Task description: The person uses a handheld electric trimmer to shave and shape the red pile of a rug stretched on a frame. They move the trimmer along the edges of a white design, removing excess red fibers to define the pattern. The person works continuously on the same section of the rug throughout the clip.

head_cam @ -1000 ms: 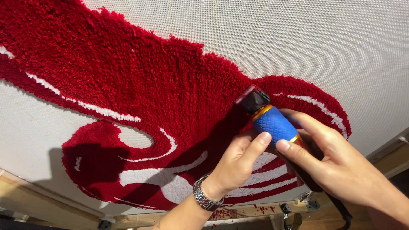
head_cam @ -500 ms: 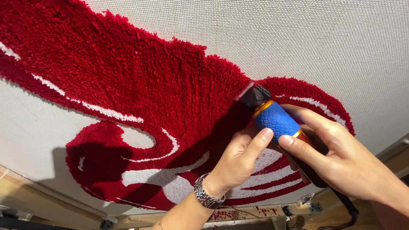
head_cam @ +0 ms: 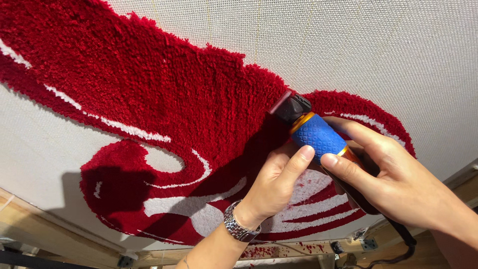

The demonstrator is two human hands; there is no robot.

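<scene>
Overhead, from the head camera, an electric trimmer [head_cam: 318, 135] with a blue textured grip and a dark cutting head was seen held against a red tufted rug [head_cam: 149, 94]. The right hand [head_cam: 398, 184] was closed around the trimmer's body, its fingers curled over the grip and thumb pressed beneath. The left hand [head_cam: 271, 182] was laid on the pile just beside it, loosely open, with its thumb touching the blue grip and nothing grasped; a metal wristwatch [head_cam: 240, 228] was worn below it. White yarn lines [head_cam: 194, 199] were visible left of that hand. Pale backing cloth [head_cam: 373, 45] was stretched above both hands, and a wooden frame [head_cam: 30, 224] was seen well below them.
</scene>
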